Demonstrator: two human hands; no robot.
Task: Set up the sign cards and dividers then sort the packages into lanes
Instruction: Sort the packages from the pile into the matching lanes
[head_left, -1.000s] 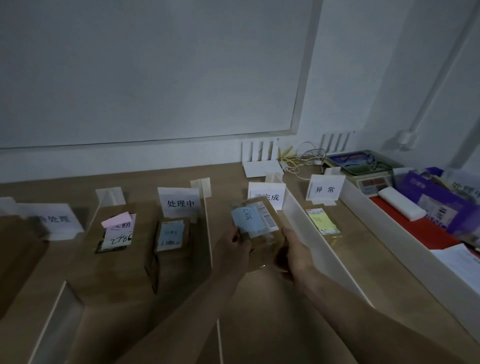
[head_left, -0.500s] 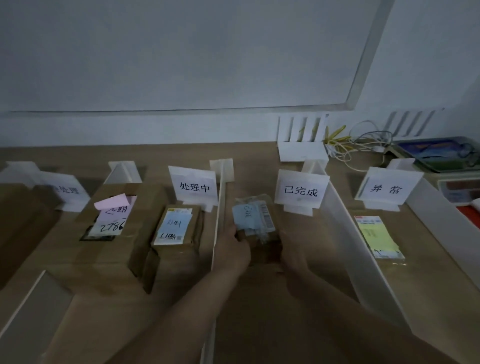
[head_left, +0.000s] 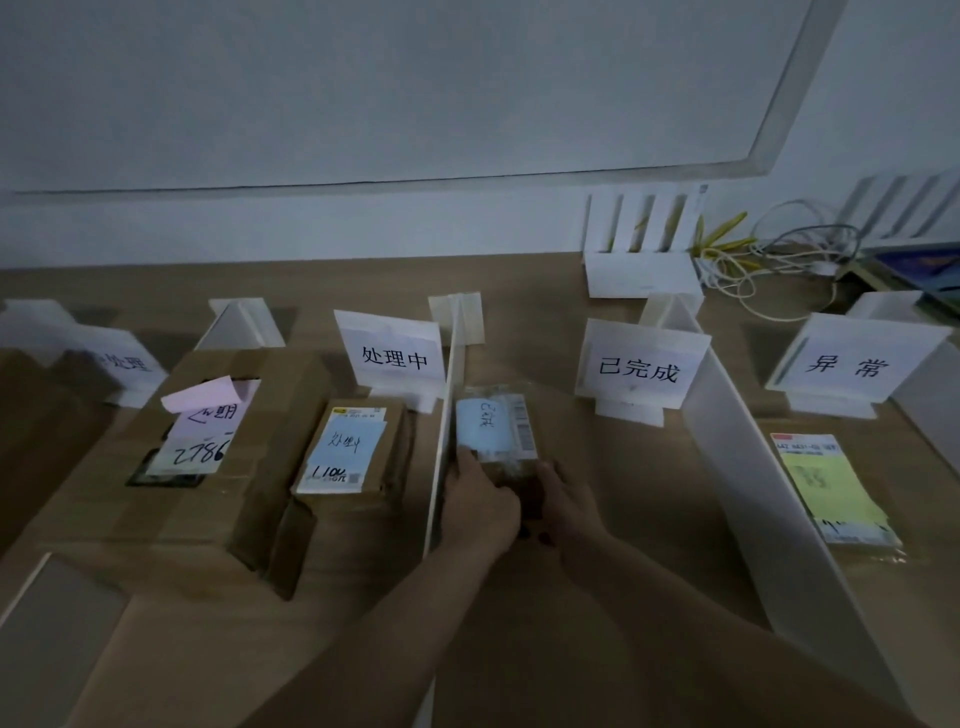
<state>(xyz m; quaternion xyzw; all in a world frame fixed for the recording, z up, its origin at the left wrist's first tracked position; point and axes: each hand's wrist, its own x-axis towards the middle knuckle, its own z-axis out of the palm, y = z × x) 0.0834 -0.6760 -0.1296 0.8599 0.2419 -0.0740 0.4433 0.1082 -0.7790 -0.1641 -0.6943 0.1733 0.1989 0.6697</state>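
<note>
Plastic-wrapped package (head_left: 496, 431) gripped at its near end in our left hand (head_left: 480, 504) and right hand (head_left: 563, 499), we should lay it flat, label up, clear of the divider (head_left: 441, 452)

We see lane walled: thin divider (head_left: 445, 441) left, tall divider (head_left: 753, 493) right. Small package (head_left: 496, 431) and sign card (head_left: 641, 364) block far end; bare table (head_left: 644, 483) right of package, near end open for us.

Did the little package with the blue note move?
Yes. The package came down and left, off the 已完成 sign corner it covered, towards the divider.
</note>
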